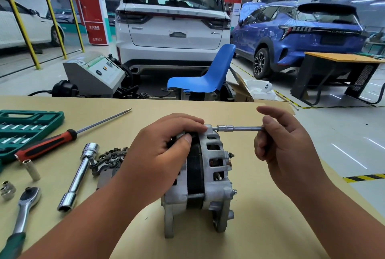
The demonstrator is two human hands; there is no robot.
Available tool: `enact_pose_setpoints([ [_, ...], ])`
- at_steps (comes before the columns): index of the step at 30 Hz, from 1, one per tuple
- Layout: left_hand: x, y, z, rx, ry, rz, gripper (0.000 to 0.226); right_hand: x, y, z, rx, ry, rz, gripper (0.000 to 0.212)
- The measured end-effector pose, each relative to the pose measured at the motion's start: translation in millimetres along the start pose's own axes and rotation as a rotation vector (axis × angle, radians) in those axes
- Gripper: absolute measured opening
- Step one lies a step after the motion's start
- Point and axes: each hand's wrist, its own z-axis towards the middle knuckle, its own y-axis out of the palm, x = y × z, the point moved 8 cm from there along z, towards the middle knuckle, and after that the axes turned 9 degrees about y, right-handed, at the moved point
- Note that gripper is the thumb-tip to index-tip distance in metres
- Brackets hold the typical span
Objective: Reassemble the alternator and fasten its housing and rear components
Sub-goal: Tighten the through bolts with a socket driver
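Since my right hand (285, 144) pinches the extension bar (248, 128) only at its far end, thumb against fingertips, the socket (226, 128) can tilt off the bolt head it covers at the top ear. That would round the head or start the thread crooked. My left hand (158, 154) is clamped over the alternator (208, 175), which stands on its mounting lugs mid-bench on cardboard (260, 227). If that grip eases, it could rock. Housing is rough, matte cast aluminium with slotted vents, a dark stator band between the halves, and threaded studs at the rear. Bar and socket are smooth chrome, so slippery. Rectifier (110, 158) lies to the left, unfitted.
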Motion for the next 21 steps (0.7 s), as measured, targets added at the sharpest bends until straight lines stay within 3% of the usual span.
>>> enact_pose_setpoints([
  [6, 0.0, -0.1, -0.5, 0.003, -0.001, 0.0, 0.038, 1.8, 0.4, -0.2, -0.004, 0.009, 0.019, 0.035],
  [21, 0.1, -0.9, -0.5, 0.01, 0.006, 0.001, 0.039, 1.7, 0.9, -0.6, -0.008, 0.022, 0.017, 0.029],
])
